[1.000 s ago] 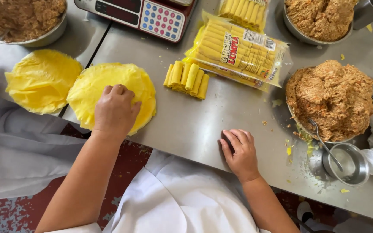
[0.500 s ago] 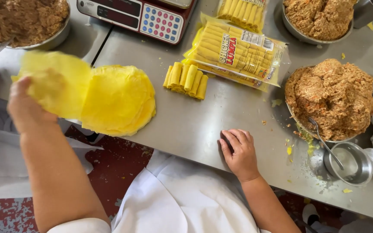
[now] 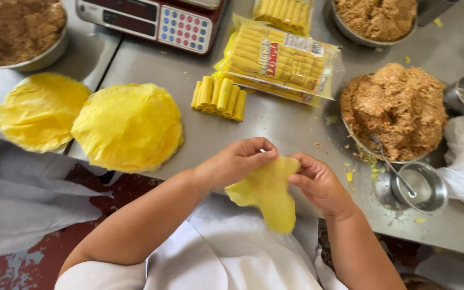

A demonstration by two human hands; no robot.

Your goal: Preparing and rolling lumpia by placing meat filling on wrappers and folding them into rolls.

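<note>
Two Hands and One Thin Yellow Sheet

On the far left sits a metal bowl [image 3: 49, 53] of brown filling. Next to it lie two piles of round yellow sheets, the left pile [image 3: 40, 111] and the bigger pile [image 3: 129, 127], on the grey metal table [image 3: 296, 129]. Behind them stands a scale with coloured buttons [image 3: 159, 21].

In the middle, the person's left hand [image 3: 237, 161] is curled, with its finger and thumb pinched on the top edge of one yellow sheet [image 3: 267, 196]. The sheet hangs down just past the near edge of the table, over the white apron [image 3: 226, 252]. The right hand [image 3: 320, 185] is curled too and pinches the other side of the top edge.

The sheet looks very light, thin and floppy. It folds and droops, so it would likely tear if pulled hard. The edge looks like the best place to hold it, softly, with fingertips.

Behind the hands lies a row of small yellow rolls [image 3: 218, 98] and a clear bag of rolls [image 3: 280, 62]. On the right is a big heap of brown filling [image 3: 398, 110], with a spoon [image 3: 390, 164] leaning into a small metal cup [image 3: 422, 188]
</note>
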